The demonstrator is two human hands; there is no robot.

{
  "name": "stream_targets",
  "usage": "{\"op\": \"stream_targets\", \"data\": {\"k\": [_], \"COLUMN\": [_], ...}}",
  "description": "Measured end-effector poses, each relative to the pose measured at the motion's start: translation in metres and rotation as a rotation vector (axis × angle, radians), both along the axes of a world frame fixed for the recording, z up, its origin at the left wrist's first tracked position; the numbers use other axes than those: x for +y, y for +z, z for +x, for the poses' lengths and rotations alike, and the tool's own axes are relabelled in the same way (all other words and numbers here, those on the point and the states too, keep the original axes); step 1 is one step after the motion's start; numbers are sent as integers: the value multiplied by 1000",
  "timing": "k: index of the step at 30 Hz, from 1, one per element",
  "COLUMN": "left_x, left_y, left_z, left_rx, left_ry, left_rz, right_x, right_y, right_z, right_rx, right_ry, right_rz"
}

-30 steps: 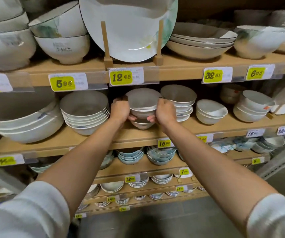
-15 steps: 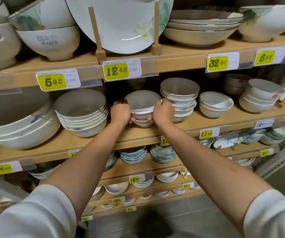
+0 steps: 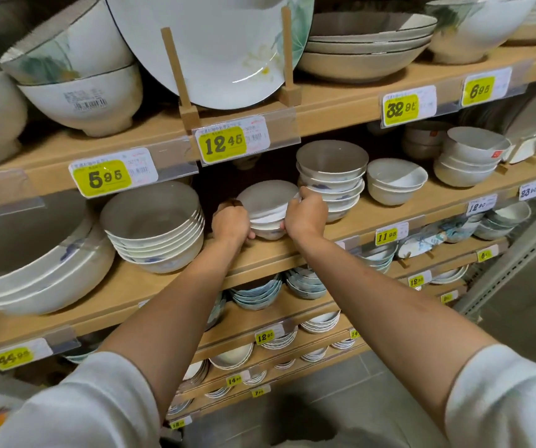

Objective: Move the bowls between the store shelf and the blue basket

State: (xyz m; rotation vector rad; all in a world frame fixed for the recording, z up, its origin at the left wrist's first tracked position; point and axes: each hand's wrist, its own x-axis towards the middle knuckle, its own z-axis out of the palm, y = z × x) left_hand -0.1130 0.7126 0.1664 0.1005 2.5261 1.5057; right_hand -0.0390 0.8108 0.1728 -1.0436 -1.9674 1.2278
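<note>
A small stack of white bowls (image 3: 268, 205) with a grey inside stands on the wooden store shelf (image 3: 169, 282), second board from the top. My left hand (image 3: 230, 221) grips the stack's left side, fingers curled under the lowest bowl. My right hand (image 3: 305, 211) grips its right side, with the fingers over the top rim. Both arms reach forward from white sleeves. The blue basket is out of view.
A taller stack of like bowls (image 3: 331, 176) stands just right of my right hand, and a stack of wider bowls (image 3: 156, 227) just left. Large bowls (image 3: 34, 253) fill the far left. A plate on a wooden stand (image 3: 215, 43) sits above. Lower shelves hold several more stacks.
The view has tilted a little and come closer to the shelf. Both hands stay on the small stack, which sits lower on the board than a second ago.
</note>
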Motion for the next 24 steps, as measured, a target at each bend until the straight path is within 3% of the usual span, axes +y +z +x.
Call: {"op": "stream_targets", "data": {"k": [11,24], "left_x": [3,5], "left_y": [-5,9], "left_z": [3,1], "left_rx": [1,-65], "left_ry": [-16,83], "left_rz": [15,-29], "right_x": [-18,-18], "right_y": [-8,6], "right_z": [4,9], "right_rx": [-209,-215], "right_ry": [-158,-98], "right_rz": [324,238]}}
